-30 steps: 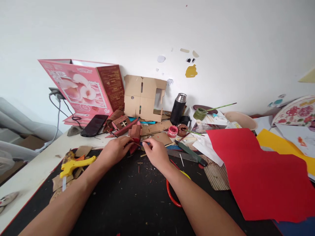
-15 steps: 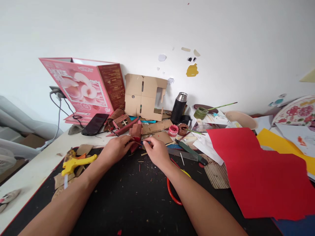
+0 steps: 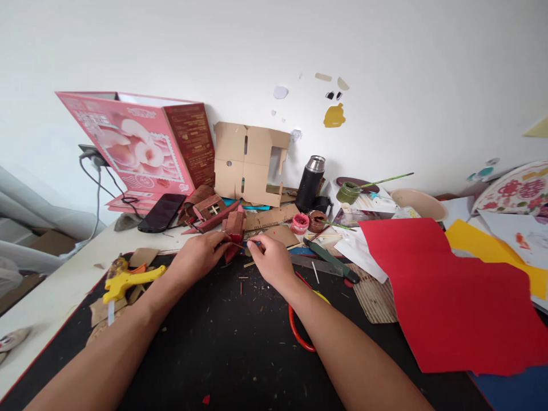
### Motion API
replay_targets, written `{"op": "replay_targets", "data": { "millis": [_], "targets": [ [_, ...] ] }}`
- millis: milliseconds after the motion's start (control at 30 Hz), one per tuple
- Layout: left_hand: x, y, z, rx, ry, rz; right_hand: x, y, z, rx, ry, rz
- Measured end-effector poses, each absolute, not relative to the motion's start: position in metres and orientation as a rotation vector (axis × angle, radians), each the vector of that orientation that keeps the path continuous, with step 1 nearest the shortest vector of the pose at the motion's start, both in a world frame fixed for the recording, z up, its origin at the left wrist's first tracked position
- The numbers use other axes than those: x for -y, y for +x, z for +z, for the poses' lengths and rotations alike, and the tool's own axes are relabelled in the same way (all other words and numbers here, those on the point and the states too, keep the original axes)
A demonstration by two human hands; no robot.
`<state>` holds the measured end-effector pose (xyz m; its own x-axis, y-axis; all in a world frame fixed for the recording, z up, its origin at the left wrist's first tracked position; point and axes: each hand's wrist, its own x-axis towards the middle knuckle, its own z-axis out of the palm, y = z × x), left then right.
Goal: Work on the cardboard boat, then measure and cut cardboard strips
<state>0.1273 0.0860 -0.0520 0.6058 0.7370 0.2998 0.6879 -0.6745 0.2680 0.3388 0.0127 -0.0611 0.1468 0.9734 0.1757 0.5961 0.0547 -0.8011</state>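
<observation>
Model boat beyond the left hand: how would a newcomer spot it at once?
Start at the big pink box at the left, then find the black phone in front of it. Right of the phone, beyond the left hand, sits the brownish-red model boat. Its pale, cross-barred window sets it apart from the boxy red model beside it.

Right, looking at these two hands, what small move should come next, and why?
Perhaps steady the thin strip with the right hand: the left hand seems to pinch one end, and the right hand is at or near the other, contact unclear. The red-brown model sits close by, so a slip might knock it.
</observation>
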Motion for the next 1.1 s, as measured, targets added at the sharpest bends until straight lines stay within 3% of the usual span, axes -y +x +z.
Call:
{"op": "replay_targets", "data": {
  "millis": [1100],
  "targets": [
    [-0.0836, 0.1293, -0.0479, -1.197, 2.696, 0.607, -0.0119, 0.3407, -0.0622, 1.528, -1.623, 0.616]
  ]
}}
